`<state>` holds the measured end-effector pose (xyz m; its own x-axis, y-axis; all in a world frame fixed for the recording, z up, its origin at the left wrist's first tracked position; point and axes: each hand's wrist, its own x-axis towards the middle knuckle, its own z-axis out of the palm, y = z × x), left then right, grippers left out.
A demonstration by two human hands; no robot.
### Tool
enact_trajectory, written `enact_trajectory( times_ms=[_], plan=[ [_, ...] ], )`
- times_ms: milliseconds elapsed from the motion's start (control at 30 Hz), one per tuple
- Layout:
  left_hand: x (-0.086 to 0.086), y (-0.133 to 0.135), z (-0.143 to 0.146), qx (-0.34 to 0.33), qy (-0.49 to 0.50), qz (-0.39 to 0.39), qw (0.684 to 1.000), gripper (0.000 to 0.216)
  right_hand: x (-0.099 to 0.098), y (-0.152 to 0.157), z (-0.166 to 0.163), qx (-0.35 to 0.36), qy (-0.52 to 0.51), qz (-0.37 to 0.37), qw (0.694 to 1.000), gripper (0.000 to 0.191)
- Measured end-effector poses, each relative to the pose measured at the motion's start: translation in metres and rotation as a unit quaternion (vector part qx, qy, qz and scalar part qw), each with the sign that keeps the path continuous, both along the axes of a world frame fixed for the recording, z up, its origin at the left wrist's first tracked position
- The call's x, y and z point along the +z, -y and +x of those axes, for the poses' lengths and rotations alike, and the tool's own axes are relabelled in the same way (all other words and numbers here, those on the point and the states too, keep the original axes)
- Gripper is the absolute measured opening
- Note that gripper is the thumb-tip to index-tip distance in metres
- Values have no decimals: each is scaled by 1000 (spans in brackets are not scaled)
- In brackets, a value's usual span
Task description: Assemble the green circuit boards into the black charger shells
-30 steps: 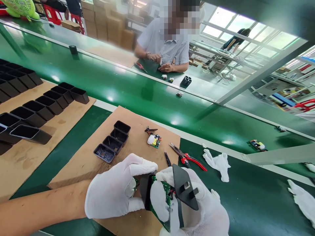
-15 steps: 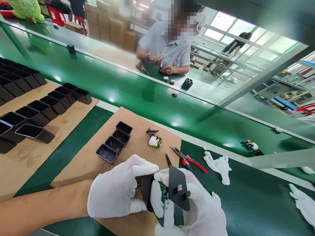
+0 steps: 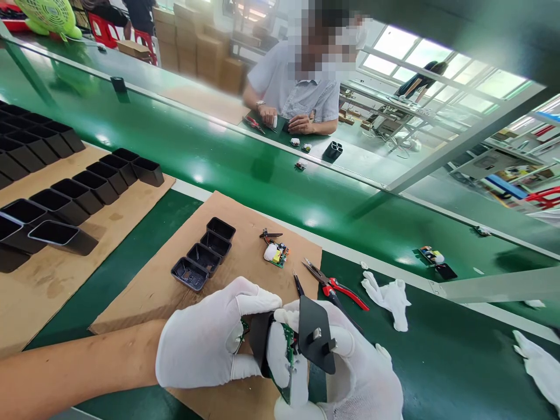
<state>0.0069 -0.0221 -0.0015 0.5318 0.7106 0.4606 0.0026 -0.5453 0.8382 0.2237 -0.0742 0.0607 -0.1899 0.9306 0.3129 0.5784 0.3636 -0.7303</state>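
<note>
My left hand, in a white glove, is closed around a black plastic housing. A green circuit board with white filler on it sits against the housing's open side. My right hand, gloved as well, grips the board and a black end cap with metal plug prongs. The cap is tilted away from the board, with something red between them. The gloves partly hide the housing. Beyond my hands, another circuit board lies on the cardboard sheet.
Several black open cases stand in a row on the cardboard. Red-handled pliers and tweezers lie to the right, near a loose white glove. More black cases fill the left. Across the green belt sits a co-worker.
The boards and black piece on the belt have shifted left. The co-worker's hand on the left side of the view has moved left and down. My hands hold almost the same pose.
</note>
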Motion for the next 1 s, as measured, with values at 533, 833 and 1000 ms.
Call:
enact_trajectory(
  times_ms=[533,833,1000],
  plan=[
    [-3,2,3,-11,-12,-22,1000,73,4,-11,0,56,-28,-37,997,57],
    [9,-14,0,31,-35,38,998,73,3,-15,-1,20,7,42,999,47],
    [91,-43,5,17,-1,89,996,65,80,-40,-1,62,26,119,991,36]
  ],
)
